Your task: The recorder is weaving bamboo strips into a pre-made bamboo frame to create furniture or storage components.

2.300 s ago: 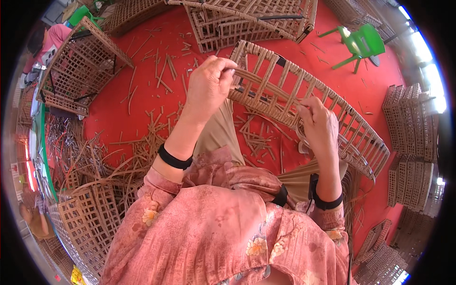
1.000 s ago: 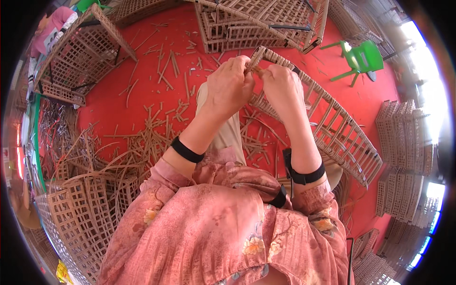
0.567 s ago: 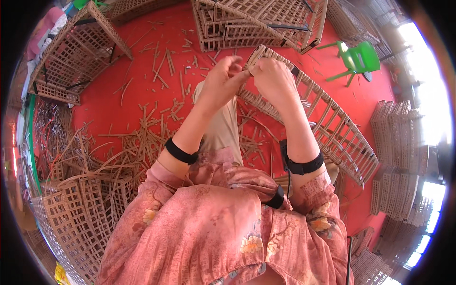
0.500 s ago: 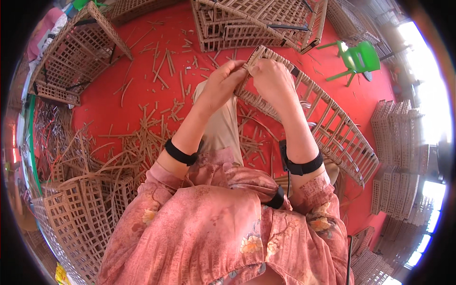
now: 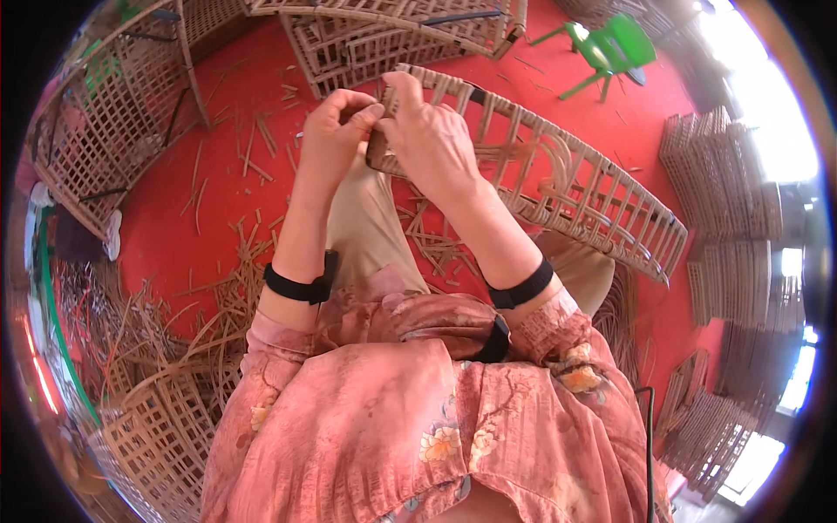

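The left hand (image 5: 334, 139) and right hand (image 5: 433, 146) meet at the left end of the woven frame (image 5: 577, 146), upper centre; whether they pinch a strand, I can't tell. Snug, flat tucking would serve best. The loose loop (image 5: 565, 162) right of them could snag. Cut strips (image 5: 433, 247) lie below; a green chair (image 5: 617, 45) stands upper right, well clear.

Pink floral-print shirt (image 5: 366, 410), tan trousers (image 5: 370, 222), two black wristbands (image 5: 292, 286), thin black cable (image 5: 650, 453)

Red floor (image 5: 144, 261) before me. Cut strips (image 5: 440, 248) strewn left of and between my legs (image 5: 362, 222). Green chair (image 5: 617, 50) ahead, rightward. Panel stacks (image 5: 719, 174) far right; woven frames (image 5: 375, 63) ahead.
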Demonstrator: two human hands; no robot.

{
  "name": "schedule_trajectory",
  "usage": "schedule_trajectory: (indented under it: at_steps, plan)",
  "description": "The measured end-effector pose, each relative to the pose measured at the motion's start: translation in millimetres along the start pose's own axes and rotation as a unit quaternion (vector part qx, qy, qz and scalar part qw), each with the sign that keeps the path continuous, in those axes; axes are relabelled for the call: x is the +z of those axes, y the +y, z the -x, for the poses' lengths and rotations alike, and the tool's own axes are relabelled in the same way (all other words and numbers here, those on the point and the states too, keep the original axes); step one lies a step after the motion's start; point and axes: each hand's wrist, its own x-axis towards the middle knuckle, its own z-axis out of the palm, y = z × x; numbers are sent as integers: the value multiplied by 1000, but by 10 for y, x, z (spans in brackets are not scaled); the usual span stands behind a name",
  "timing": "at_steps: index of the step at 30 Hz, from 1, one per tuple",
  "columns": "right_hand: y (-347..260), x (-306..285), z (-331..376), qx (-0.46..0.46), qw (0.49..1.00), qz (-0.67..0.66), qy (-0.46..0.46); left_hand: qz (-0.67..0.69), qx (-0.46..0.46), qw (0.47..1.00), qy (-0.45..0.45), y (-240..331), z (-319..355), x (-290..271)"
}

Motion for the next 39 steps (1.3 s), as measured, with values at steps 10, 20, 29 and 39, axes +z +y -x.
schedule_trajectory:
  at_steps: [10, 20, 29, 39]
  plan:
    - [0, -259, 365, -134, 982, 35, 129, 52, -101, 988, 102, -79, -243, -626]
    - [565, -817, 1231, -36, 976, 55, 209, 168, -23, 959, 226, -381, -527, -1677]
    - [651, -807, 1072, 24, 969, 197, 149, 424, -99, 889, 140, -517, -349, -1186]
    - [640, -839, 1021, 22, 987, 143, 75, 471, -90, 867, 137, -132, -64, -449]
